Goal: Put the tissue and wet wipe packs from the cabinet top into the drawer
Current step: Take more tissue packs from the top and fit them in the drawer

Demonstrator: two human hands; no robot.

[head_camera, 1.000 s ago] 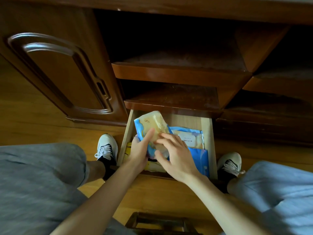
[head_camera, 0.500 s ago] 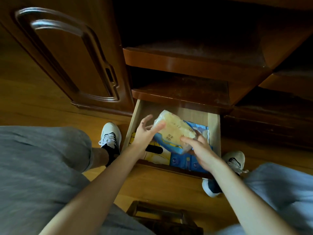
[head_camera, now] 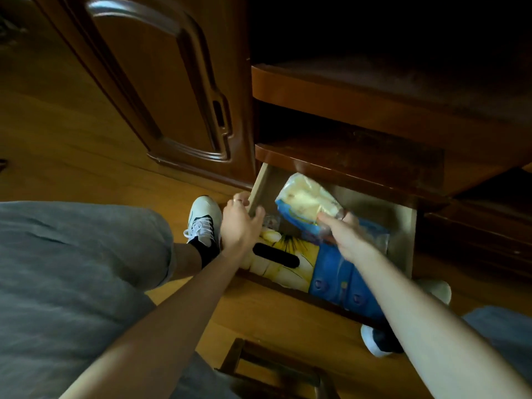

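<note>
The bottom drawer point(head_camera: 410, 240) of the dark wooden cabinet stands pulled out. My right hand point(head_camera: 341, 236) grips a soft tissue pack point(head_camera: 305, 201), pale yellow with a blue edge, and holds it tilted inside the drawer near its back. Under it lie a yellow pack with a black slot point(head_camera: 283, 262) and a blue pack point(head_camera: 336, 279). My left hand point(head_camera: 240, 223) rests on the drawer's left wall, its fingers curled over the rim.
A closed cabinet door point(head_camera: 149, 90) is at the left; two open shelves point(head_camera: 359, 108) sit above the drawer. My grey-clad knees and white shoes point(head_camera: 203, 221) flank the drawer. A dark wooden stool frame point(head_camera: 270, 372) stands on the wood floor below.
My left hand let go of the tissue pack and moved left onto the drawer's side wall. My right hand alone now holds the pack, pushed further back in the drawer. The camera moved closer.
</note>
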